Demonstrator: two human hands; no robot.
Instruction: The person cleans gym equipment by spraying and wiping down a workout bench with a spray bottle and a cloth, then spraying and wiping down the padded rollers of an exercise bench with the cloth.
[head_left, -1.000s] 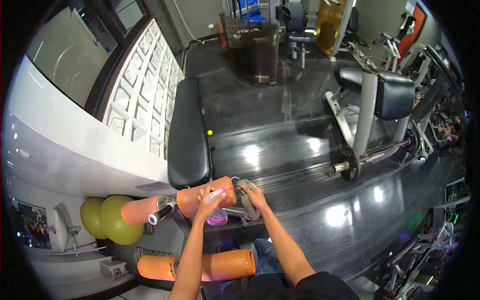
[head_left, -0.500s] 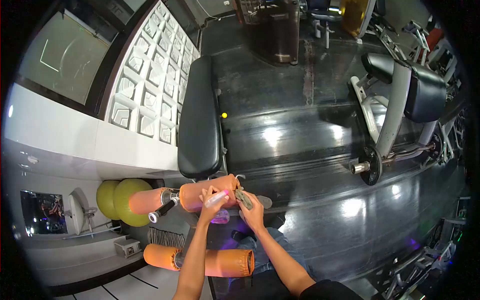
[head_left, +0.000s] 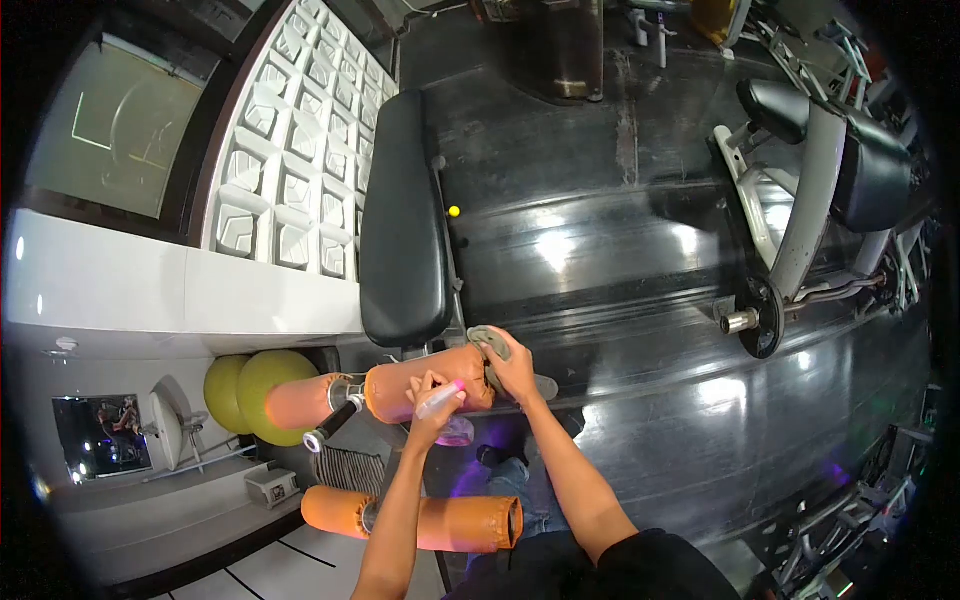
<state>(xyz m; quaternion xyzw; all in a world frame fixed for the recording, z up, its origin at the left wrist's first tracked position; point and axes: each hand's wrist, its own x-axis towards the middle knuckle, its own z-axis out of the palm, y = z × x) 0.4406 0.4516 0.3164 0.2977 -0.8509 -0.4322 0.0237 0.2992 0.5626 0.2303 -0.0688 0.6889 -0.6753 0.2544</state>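
My left hand (head_left: 432, 408) is wrapped round the white head of a spray bottle (head_left: 455, 432), which has a pink nozzle and purple contents. The bottle is in front of an orange padded roller (head_left: 405, 385). At the roller's right end, my right hand (head_left: 514, 370) grips a grey-green cloth (head_left: 488, 340), partly covered by the fingers. Whether the cloth touches the padding, I cannot tell. A black-and-silver bar end (head_left: 325, 428) sticks out left of the bottle.
A black padded bench (head_left: 403, 230) stands beyond the roller. Another orange roller (head_left: 462, 523) lies nearer me. Green exercise balls (head_left: 285, 385) sit at the left by the wall. A grey weight machine (head_left: 805, 200) stands at the right. A small yellow ball (head_left: 454, 211) is on the dark floor.
My right hand has moved with the cloth forward, toward the far side of the roller's end. My left hand keeps the spray bottle in nearly the same place. The view has shifted slightly.
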